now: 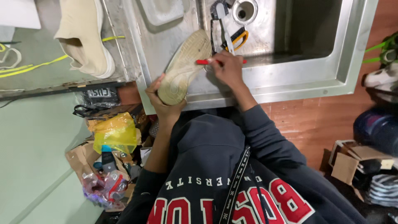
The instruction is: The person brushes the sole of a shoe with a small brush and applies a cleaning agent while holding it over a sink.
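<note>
So here's the setup: looking straight down, the left hand point(162, 101) is wrapped around the heel end of a pale shoe point(183, 66), fingers closed on it, holding it sole-up over the front edge of a steel sink point(290, 79). The shoe's long axis runs diagonally, heel low and near the body, toe pointing up and away toward the drain point(244, 10). The right hand point(227, 68) sits just to the right of the shoe, about level with the forefoot, and it's clamped on a thin red-handled tool point(222, 62) that lies roughly horizontal, so it crosses the shoe's axis at an angle. The tool's left tip is touching the sole's right edge near the toe; whether it's a brush or a scraper I honestly can't tell, the working end is too small. So the right hand is the one nearer the toe and the left only has the heel. Other stuff around: a yellow-and-black cutter-like tool point(237, 38) lying in the basin just past the right hand, a second cream shoe point(85, 35) on the counter well off to the left, and a yellow plastic bag point(114, 130) on a heap of clutter on the floor below the counter.
</note>
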